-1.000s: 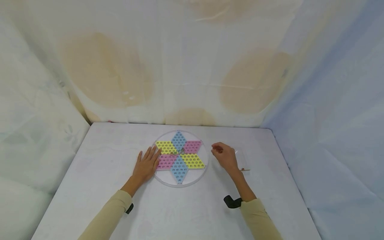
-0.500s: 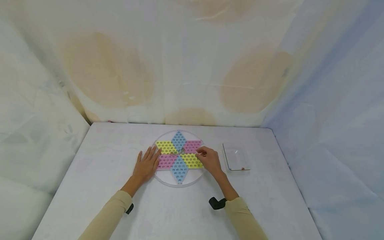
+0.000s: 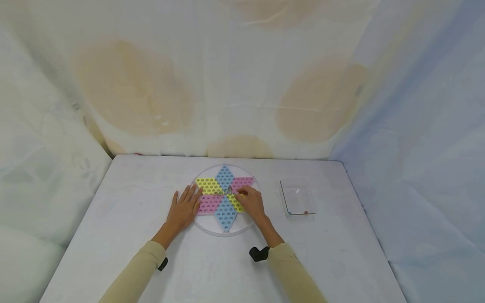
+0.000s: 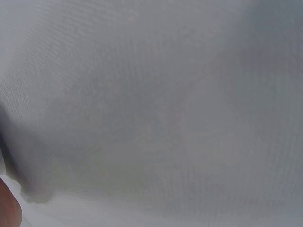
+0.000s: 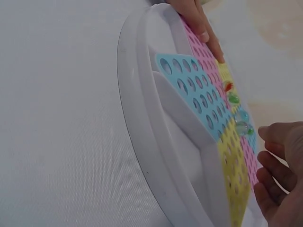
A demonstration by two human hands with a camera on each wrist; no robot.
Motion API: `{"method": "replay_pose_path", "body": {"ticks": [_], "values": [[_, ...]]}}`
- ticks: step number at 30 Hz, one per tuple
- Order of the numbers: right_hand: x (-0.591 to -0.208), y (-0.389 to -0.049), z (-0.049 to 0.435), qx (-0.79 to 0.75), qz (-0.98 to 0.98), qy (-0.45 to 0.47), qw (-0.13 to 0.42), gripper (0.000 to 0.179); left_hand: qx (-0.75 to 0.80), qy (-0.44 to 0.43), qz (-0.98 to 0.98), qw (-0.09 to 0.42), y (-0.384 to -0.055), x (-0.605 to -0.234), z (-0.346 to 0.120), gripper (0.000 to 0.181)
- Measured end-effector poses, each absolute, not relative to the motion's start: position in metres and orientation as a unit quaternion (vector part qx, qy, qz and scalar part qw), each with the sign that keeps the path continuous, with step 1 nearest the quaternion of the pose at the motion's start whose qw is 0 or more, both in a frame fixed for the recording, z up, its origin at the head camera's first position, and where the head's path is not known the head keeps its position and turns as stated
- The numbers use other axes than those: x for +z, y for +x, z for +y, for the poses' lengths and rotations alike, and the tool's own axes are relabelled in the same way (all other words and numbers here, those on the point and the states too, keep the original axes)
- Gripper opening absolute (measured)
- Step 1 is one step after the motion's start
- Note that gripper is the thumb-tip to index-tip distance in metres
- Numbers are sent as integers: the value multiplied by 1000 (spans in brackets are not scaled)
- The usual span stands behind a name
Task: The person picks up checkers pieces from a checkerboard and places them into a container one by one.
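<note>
A round white Chinese checkers board (image 3: 227, 234) with a blue, pink and yellow holed star lies on the table. Several glass marbles sit near its centre, among them a red-streaked marble (image 5: 228, 86) and a green marble (image 5: 233, 98). My left hand (image 3: 184, 210) rests with spread, straight fingers on the board's left edge. Over the right yellow and pink points, my right hand (image 3: 251, 203) pinches a small marble by the fingertips, close to the centre; the fingers largely hide it. The left wrist view shows mostly blurred pale surface and a bit of skin (image 4: 8, 208).
To the right of the board stands a clear square box (image 3: 297, 198) with a few small marbles in its front edge. White table (image 3: 212, 273) surrounds both. Cloth walls (image 3: 242, 105) rise at the back and sides.
My right hand has moved left from beside the clear box to above the board's centre right, uncovering the box. The left hand has stayed on the board's edge.
</note>
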State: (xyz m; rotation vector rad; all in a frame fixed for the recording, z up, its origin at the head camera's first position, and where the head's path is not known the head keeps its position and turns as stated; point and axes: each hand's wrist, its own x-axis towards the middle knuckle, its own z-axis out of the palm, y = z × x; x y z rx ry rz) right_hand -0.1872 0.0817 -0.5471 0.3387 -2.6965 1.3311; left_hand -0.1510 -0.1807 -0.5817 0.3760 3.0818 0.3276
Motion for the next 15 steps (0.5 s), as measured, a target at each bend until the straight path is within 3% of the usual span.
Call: {"method": "replay_pose_path", "body": {"ticks": [15], "values": [[-560,-196,58,378,-921,76,54,16,120,114,986,8,-150,-586,-183,56]]}}
